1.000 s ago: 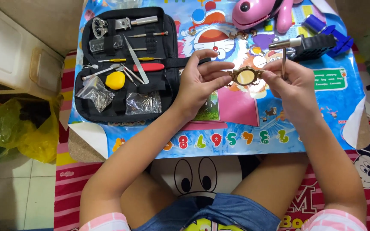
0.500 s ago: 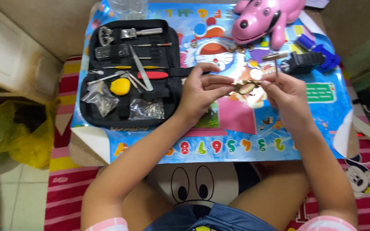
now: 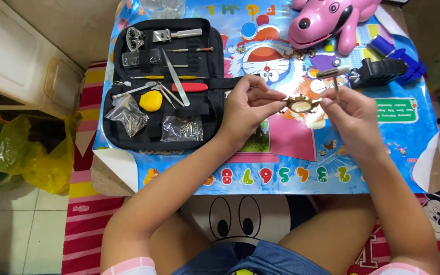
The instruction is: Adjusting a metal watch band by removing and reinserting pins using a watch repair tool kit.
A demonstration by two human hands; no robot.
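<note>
- Head view: the left hand [image 3: 248, 104] pinches the left edge of a small gold-coloured watch case [image 3: 301, 104] between thumb and fingertips; the hand is closed on the case.
- The right hand [image 3: 355, 114] grips the right edge of the same watch case and also carries a small hammer [image 3: 333, 76], whose thin handle rises from the fingers to a pale head above them; the hand is closed on both.
- The watch case sits between the two hands, raised just above the table [image 3: 408, 132], over the middle of a colourful cartoon mat that covers the top.
- An open black tool case [image 3: 215, 56] lies on the left part of the table, just beside the left hand.
- Inside the tool case: metal tweezers [image 3: 175, 79] lying diagonally, a red-handled tool [image 3: 189, 87] near the centre, a yellow rounded piece [image 3: 151, 101], and two clear bags of small metal pins [image 3: 182, 128] along the lower edge.
- A pink toy dog [image 3: 327, 20] stands at the far edge of the table, well apart from the hands.
- A black holder block [image 3: 378, 71] rests near the upper right, just beyond the hammer head, with blue plastic parts [image 3: 390, 48] touching or just beside it.
- A yellow plastic bag [image 3: 36, 158] lies on the floor to the left of the table.
- The person's knees and a striped floor mat [image 3: 85, 239] show below the table edge.
</note>
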